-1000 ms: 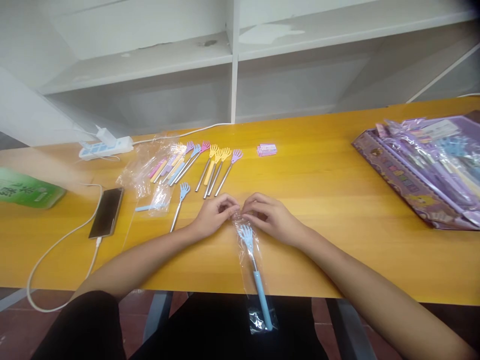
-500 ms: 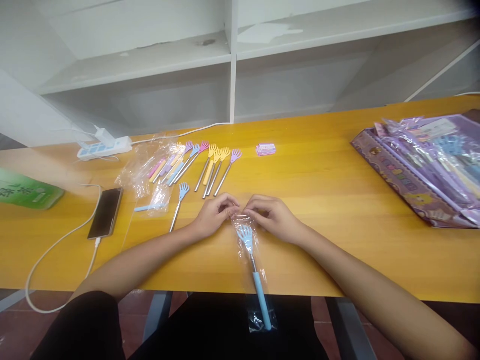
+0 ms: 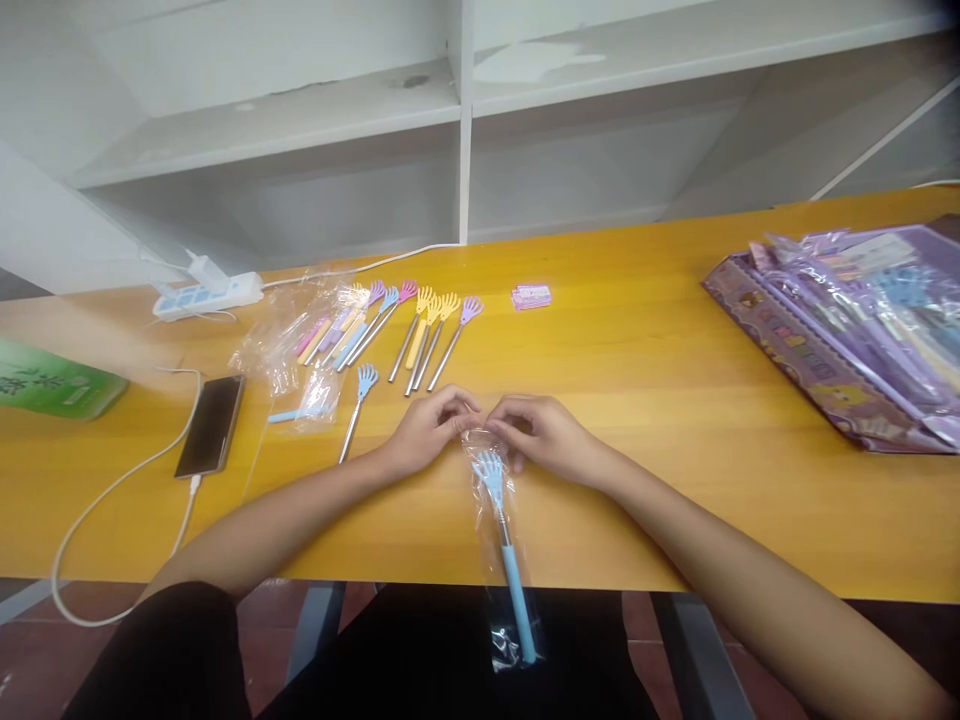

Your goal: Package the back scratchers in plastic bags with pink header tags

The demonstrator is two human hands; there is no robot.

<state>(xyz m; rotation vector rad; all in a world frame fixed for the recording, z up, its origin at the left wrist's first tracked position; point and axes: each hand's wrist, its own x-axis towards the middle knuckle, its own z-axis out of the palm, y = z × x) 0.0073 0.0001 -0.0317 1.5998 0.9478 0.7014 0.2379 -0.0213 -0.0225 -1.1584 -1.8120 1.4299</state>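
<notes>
Left hand (image 3: 427, 432), right hand (image 3: 553, 442) tight on clear bag (image 3: 504, 648), bottom beyond table edge (image 3: 592, 586)

Left grip (image 3: 429, 432) near right grip (image 3: 553, 436), both curled

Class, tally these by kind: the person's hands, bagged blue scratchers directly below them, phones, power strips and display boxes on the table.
Hands: 2 (left hand, right hand)
Bagged blue scratcher: 1
Phone: 1
Power strip: 1
Display box: 1
Total: 6
</notes>
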